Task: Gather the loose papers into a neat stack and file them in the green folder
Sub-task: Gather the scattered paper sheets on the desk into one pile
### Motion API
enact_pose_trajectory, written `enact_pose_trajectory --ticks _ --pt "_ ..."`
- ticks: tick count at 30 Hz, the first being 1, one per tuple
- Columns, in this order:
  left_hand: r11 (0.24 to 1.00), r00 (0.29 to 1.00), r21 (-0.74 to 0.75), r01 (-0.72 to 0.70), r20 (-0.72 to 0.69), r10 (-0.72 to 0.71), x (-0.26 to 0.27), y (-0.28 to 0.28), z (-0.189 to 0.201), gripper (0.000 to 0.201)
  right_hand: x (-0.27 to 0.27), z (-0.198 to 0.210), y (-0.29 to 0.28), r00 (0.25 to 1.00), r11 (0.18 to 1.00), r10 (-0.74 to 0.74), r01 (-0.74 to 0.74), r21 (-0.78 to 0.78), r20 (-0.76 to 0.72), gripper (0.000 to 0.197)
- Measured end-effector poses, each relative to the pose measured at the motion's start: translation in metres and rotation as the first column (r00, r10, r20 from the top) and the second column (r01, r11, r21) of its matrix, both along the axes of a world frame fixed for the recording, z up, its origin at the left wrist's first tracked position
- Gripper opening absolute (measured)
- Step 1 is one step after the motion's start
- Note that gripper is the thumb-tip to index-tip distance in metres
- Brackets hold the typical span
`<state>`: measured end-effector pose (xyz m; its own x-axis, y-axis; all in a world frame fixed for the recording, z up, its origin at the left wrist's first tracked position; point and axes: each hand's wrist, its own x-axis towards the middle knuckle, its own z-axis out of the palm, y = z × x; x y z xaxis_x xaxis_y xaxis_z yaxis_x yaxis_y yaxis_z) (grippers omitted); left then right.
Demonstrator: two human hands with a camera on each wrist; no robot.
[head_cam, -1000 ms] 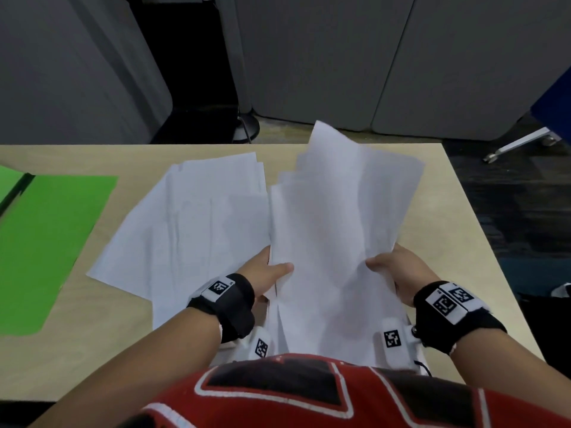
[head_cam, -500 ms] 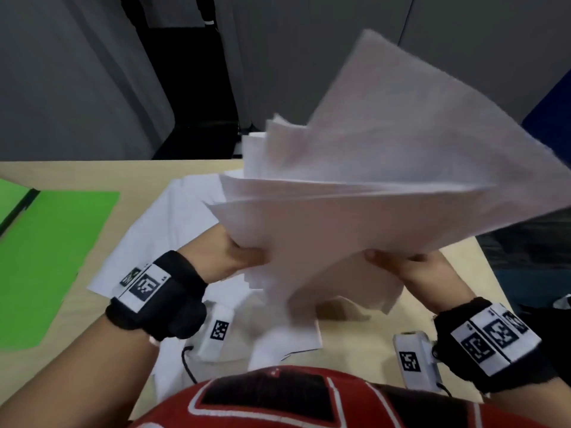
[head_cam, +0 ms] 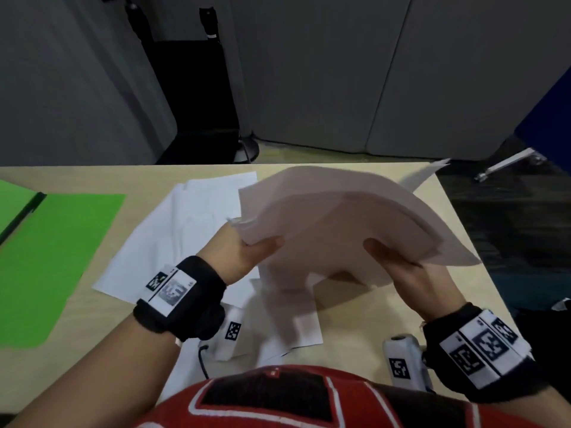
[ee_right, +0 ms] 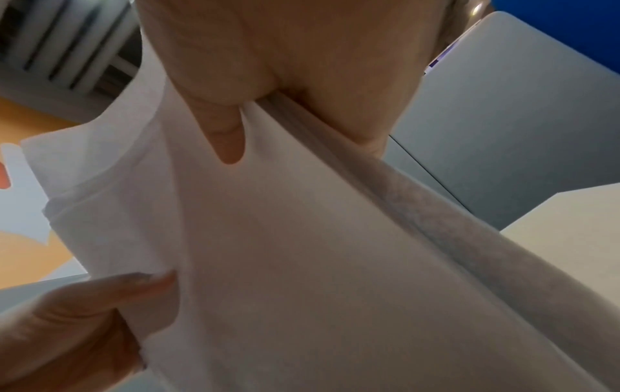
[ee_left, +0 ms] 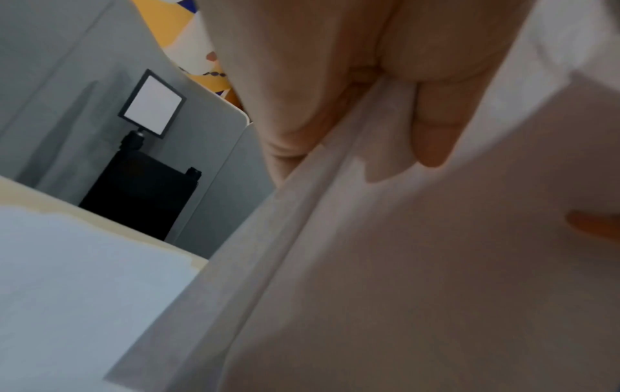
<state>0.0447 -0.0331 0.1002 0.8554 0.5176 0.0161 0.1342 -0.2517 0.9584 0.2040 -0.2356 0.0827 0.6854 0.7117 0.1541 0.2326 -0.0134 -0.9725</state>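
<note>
A sheaf of white papers (head_cam: 340, 217) hangs above the table, bowed and uneven at its edges. My left hand (head_cam: 247, 248) grips its left edge, thumb on the near face. My right hand (head_cam: 398, 261) grips its right edge the same way. In the left wrist view my thumb presses the sheaf (ee_left: 419, 265); in the right wrist view the sheaf (ee_right: 302, 252) fills the frame. More loose sheets (head_cam: 185, 236) lie spread on the table below and to the left. The open green folder (head_cam: 58, 257) lies flat at the table's left side.
The light wooden table (head_cam: 370, 316) ends just right of my right hand. A few sheets (head_cam: 290, 322) lie near the front edge by my body. Grey partition panels (head_cam: 340, 72) and a black stand (head_cam: 191, 94) are beyond the far edge.
The sheaf went from lying tilted on the table to being lifted high, and has now come down lower and flatter between both hands. Loose sheets stay on the table.
</note>
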Motion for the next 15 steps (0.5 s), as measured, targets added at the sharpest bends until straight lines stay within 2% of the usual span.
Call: enact_pose_trajectory --ticks 4,5,6,8,10,11,12,15 --pt "0.994 0.993 -0.07 -0.08 0.079 0.085 -0.007 0.004 -0.002 0.03 0.003 0.002 0.001 0.998 0.997 -0.034 0.031 0.065 0.045 0.031" --pt "0.994 0.992 -0.076 -0.077 0.09 0.084 -0.009 0.005 0.0 0.03 0.006 0.001 0.0 0.997 0.997 -0.048 0.044 0.065 0.064 0.043" --pt "0.994 0.993 -0.079 -0.069 0.094 0.076 -0.012 0.006 0.002 0.032 0.01 -0.001 0.0 0.994 0.996 -0.074 0.07 0.054 0.075 0.063" --pt "0.994 0.993 -0.09 -0.055 0.095 0.064 -0.014 0.01 0.004 0.036 0.013 -0.002 0.002 0.993 0.993 -0.114 0.114 0.01 -0.003 0.102" --pt "0.999 0.998 -0.044 -0.017 0.061 0.02 -0.013 0.013 0.004 0.031 0.012 -0.001 0.006 0.991 0.996 -0.09 0.087 -0.033 -0.096 0.118" --pt "1.0 0.999 -0.02 -0.007 0.033 0.008 -0.011 0.013 0.002 0.026 0.009 0.0 0.008 0.99 0.995 -0.075 0.068 -0.069 -0.116 0.116" --pt "1.0 1.0 -0.017 -0.007 0.014 0.007 -0.009 0.012 0.001 0.024 0.008 -0.001 0.009 0.991 0.992 -0.069 0.057 -0.109 -0.118 0.104" --pt "0.997 0.997 -0.016 -0.079 0.023 0.08 -0.004 0.007 -0.001 0.022 0.005 -0.007 0.014 0.999 0.991 -0.05 0.051 -0.125 0.017 0.048"
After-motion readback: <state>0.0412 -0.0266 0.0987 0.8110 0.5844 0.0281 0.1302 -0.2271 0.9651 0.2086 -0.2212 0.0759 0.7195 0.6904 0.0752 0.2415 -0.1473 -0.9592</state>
